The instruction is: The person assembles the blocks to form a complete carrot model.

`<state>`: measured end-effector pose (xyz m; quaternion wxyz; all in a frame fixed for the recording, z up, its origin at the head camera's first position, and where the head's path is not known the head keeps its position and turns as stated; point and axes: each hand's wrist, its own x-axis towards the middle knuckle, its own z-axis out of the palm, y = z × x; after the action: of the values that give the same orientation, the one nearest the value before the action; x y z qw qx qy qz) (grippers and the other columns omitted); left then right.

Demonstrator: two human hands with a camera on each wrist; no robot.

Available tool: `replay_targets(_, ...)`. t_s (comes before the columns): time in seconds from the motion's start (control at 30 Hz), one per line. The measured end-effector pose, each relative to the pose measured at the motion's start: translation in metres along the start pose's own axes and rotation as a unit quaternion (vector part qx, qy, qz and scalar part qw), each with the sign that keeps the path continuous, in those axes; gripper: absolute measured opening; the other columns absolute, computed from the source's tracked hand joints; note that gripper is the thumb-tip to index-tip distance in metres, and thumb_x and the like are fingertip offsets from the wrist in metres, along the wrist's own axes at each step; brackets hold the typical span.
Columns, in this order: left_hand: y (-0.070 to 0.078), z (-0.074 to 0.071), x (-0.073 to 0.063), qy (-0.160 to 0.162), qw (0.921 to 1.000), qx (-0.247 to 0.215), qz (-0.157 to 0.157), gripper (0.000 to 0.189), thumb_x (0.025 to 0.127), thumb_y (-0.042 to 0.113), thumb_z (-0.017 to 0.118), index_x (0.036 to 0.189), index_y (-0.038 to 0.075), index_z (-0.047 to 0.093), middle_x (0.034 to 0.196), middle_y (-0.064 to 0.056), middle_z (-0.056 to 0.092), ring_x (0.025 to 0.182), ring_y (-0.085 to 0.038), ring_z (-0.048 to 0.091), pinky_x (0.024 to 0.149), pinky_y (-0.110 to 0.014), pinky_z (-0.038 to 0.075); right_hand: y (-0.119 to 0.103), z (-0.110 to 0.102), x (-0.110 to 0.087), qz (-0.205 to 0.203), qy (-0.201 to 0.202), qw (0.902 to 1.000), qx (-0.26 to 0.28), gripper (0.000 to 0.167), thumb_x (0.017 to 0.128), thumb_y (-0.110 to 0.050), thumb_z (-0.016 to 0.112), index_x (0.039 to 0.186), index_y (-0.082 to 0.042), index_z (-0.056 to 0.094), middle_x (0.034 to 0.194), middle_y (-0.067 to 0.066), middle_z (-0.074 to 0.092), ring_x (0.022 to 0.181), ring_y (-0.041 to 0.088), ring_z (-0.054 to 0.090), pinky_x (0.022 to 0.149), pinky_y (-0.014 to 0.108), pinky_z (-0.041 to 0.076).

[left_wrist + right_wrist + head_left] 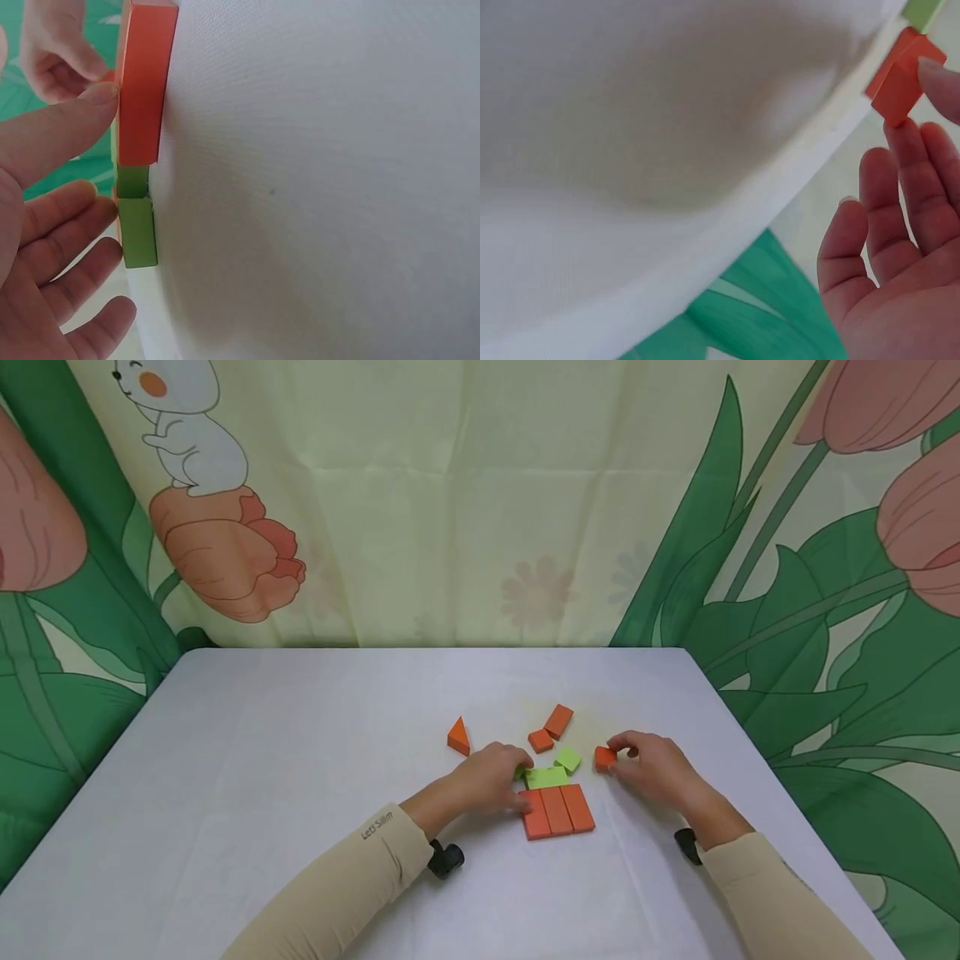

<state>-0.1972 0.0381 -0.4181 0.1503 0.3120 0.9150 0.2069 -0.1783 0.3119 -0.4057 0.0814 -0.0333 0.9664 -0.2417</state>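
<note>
Three orange rectangular blocks [557,812] lie side by side on the table, with a green block [547,777] along their far edge. My left hand [486,777] is at the left end of this group, its thumb on an orange block [146,86] and its spread fingertips at a second green block [139,232], which the hand mostly hides in the head view. To the right, my right hand [660,770] pinches a small orange block [897,94] between thumb and fingertips. A small green block [567,760] sits at an angle behind the group.
Farther back lie an orange rectangular block [558,721] and a small orange block [541,741], close together. An orange triangular block [459,737] is beyond my left hand. The white-covered table [300,735] ends at a patterned curtain [420,527].
</note>
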Motion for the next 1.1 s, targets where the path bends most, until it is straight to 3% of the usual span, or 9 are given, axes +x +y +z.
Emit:
replay_targets(0.4, 0.001, -0.004, -0.003, -0.001, 0.9999, -0.009, -0.006, 0.057, 0.084, 0.033, 0.083, 0.132, 0.011, 0.062, 0.124, 0.000, 0.062, 0.116, -0.018, 0.052, 0.098, -0.031, 0.046, -0.022, 0.008, -0.048, -0.085, -0.022, 0.9959, -0.021, 0.029, 0.087, -0.012, 0.076, 0.116, -0.010, 0.070, 0.109, 0.001, 0.066, 0.099, 0.024, 0.058, 0.082, 0.042, 0.052)
replay_targets(0.7, 0.002, -0.005, -0.003, -0.001, 1.0000, -0.004, -0.003, 0.057, 0.084, 0.033, 0.083, 0.132, 0.011, 0.063, 0.124, 0.000, 0.063, 0.116, -0.019, 0.053, 0.098, -0.031, 0.046, -0.031, 0.013, -0.063, -0.090, -0.037, 0.9950, -0.023, 0.028, 0.086, -0.014, 0.079, 0.112, -0.015, 0.071, 0.106, -0.005, 0.064, 0.097, 0.020, 0.057, 0.082, 0.040, 0.051)
replay_targets(1.1, 0.004, -0.004, -0.003, -0.003, 1.0000, -0.004, -0.002, 0.057, 0.084, 0.033, 0.083, 0.132, 0.011, 0.063, 0.125, -0.001, 0.063, 0.116, -0.019, 0.053, 0.099, -0.031, 0.045, -0.035, 0.021, -0.077, -0.133, -0.062, 0.9890, -0.016, 0.028, 0.085, -0.018, 0.080, 0.112, -0.016, 0.072, 0.105, -0.010, 0.062, 0.096, 0.016, 0.058, 0.081, 0.036, 0.052)
